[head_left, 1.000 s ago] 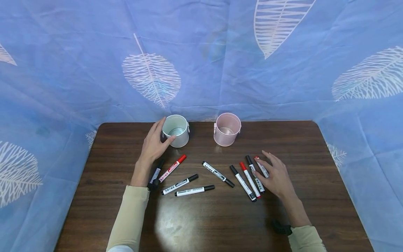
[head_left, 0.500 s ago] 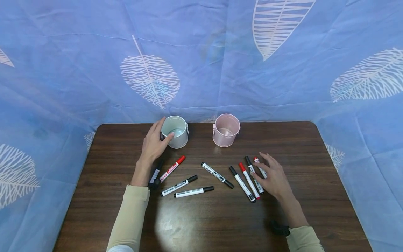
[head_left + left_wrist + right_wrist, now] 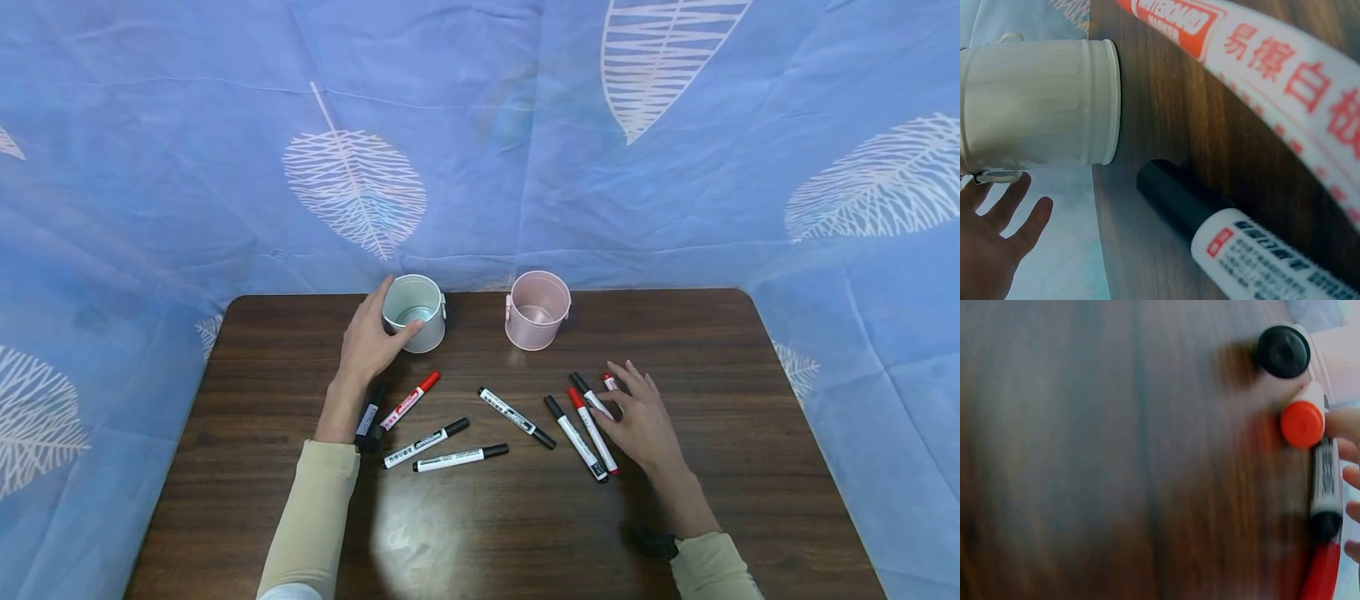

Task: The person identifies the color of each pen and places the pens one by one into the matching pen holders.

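Observation:
My left hand (image 3: pixel 367 340) is at the left side of the pale green bucket (image 3: pixel 424 333), thumb across its front and index finger at the rim. In the left wrist view, spread fingers (image 3: pixel 1029 228) lie beside the bucket's handle. My right hand (image 3: pixel 641 423) pinches a black-capped whiteboard marker (image 3: pixel 585 390) between thumb and index finger; the hand covers its lower part. Just left of it lies a red-capped marker (image 3: pixel 592 429). A red-ended marker (image 3: pixel 610 382) shows beyond the right fingers, mostly hidden. The right wrist view catches only fingertips (image 3: pixel 1352 478) at its edge.
A pink bucket (image 3: pixel 536 321) stands near the back edge of the wooden table (image 3: pixel 480 542). Loose markers include a black-capped one (image 3: pixel 577 437), one mid-table (image 3: pixel 517 417), two front left (image 3: pixel 461 456), a red one (image 3: pixel 411 400) and a dark-capped one (image 3: pixel 369 417) by the left wrist.
My right hand has moved left, and the black-capped marker has shifted left with it towards the red-capped one. The left hand stays at the green bucket, its thumb slightly shifted.

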Demonstrator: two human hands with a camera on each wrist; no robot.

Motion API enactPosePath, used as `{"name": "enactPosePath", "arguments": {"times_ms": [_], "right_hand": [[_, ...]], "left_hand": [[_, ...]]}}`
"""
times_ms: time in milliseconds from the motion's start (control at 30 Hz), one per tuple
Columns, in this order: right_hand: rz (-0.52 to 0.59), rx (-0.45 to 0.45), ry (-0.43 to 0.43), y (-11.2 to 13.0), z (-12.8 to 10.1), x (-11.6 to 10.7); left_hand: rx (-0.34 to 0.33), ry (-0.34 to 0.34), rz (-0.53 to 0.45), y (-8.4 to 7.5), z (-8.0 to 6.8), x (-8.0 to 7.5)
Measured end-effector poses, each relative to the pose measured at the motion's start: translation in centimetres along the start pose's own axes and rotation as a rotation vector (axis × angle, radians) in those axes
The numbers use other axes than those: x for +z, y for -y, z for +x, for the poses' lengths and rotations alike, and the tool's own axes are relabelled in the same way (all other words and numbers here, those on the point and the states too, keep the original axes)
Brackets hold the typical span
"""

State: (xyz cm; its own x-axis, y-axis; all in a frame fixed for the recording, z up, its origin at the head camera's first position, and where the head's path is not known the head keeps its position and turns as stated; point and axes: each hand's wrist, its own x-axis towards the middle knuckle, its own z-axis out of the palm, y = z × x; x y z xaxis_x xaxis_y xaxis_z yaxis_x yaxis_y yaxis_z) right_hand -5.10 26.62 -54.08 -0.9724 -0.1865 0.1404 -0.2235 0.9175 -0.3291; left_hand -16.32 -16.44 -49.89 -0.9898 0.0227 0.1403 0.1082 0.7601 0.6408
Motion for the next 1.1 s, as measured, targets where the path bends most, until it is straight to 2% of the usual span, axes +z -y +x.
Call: {"name": "enactPosePath", "arguments": {"times_ms": [233, 433, 700, 833, 1100], "right_hand": [[0.024, -0.032, -0.105, 0.2, 0.5, 0.1], [0.07, -0.031, -0.139, 0.4, 0.6, 0.2], [0.13, -0.03, -0.235, 0.9, 1.4, -1.7], [0.152, -0.02, -0.244, 1.4, 1.8, -2.7], [0.146, 0.058, -0.242, 2.5, 2.0, -3.5]], "left_hand": [[0.001, -0.002, -0.039, 0.0, 0.0, 0.1], [-0.01, -0.007, -0.062, 0.0, 0.0, 0.3], [-0.024, -0.019, -0.067, 0.2, -0.2, 0.4], [-0.028, -0.02, -0.065, 0.2, -0.3, 0.4], [-0.026, -0.009, -0.075, -0.2, -0.3, 0.4]]}}
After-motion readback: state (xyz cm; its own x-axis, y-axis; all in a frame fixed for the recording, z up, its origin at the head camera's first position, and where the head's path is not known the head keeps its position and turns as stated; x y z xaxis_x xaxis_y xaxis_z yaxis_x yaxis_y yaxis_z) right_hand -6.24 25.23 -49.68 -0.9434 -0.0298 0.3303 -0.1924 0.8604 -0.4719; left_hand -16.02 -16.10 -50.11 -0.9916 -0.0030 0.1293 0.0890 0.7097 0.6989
